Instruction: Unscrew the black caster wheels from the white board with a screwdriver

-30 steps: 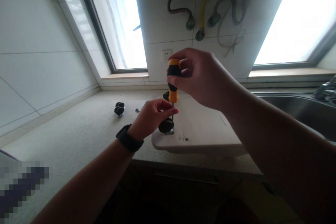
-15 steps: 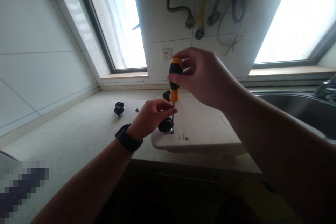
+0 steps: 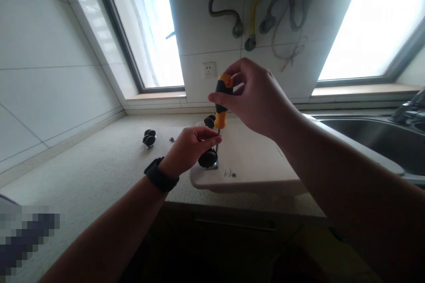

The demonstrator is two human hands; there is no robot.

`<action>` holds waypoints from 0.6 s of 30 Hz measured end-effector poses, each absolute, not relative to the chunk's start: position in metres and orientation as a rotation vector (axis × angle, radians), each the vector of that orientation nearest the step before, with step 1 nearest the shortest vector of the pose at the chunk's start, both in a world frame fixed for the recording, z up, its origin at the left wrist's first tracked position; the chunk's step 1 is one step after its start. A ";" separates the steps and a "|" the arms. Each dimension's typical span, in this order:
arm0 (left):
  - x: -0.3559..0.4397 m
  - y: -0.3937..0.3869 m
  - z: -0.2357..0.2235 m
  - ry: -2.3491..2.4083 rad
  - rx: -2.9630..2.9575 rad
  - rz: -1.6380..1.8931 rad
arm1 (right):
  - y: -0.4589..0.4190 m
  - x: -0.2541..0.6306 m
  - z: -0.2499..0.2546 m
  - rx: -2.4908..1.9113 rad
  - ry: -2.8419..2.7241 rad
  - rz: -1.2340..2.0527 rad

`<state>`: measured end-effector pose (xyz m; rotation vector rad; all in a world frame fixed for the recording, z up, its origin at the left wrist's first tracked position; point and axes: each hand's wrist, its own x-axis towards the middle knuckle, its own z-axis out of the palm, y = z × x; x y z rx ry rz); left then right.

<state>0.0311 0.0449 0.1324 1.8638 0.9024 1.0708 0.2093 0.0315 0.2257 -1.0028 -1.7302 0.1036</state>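
Observation:
My right hand (image 3: 254, 95) grips the yellow and black handle of a screwdriver (image 3: 222, 101), which stands nearly upright. Lower down, the fingertips of my left hand (image 3: 194, 146) pinch its thin metal shaft. The shaft runs down beside a black caster wheel (image 3: 208, 158) whose metal plate sits on the near left corner of a white plastic panel (image 3: 259, 154). Where the screwdriver tip meets the plate is too small to make out. Behind my left hand, a second black caster (image 3: 210, 120) is on the panel's far left part.
Loose casters (image 3: 149, 137) and a few small screws (image 3: 171, 139) lie on the speckled countertop (image 3: 109, 163) to the left. A steel sink (image 3: 361, 141) with a faucet (image 3: 411, 110) is at the right. A wall socket (image 3: 209, 69) and pipes are on the tiled wall behind.
My right hand has turned a little on the screwdriver handle, its thumb reaching further left. My left hand keeps its pinch on the shaft. The whole view has shifted slightly.

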 end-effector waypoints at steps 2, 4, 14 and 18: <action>0.031 0.045 0.132 0.899 1.852 1.072 | 0.031 0.209 0.226 -1.002 -1.735 0.101; 0.031 0.045 0.131 0.886 1.854 1.066 | 0.031 0.209 0.226 -1.001 -1.741 0.105; 0.032 0.043 0.133 0.886 1.875 1.060 | 0.028 0.210 0.226 -0.989 -1.756 0.137; 0.032 0.043 0.133 0.891 1.862 1.068 | 0.029 0.211 0.226 -0.978 -1.755 0.134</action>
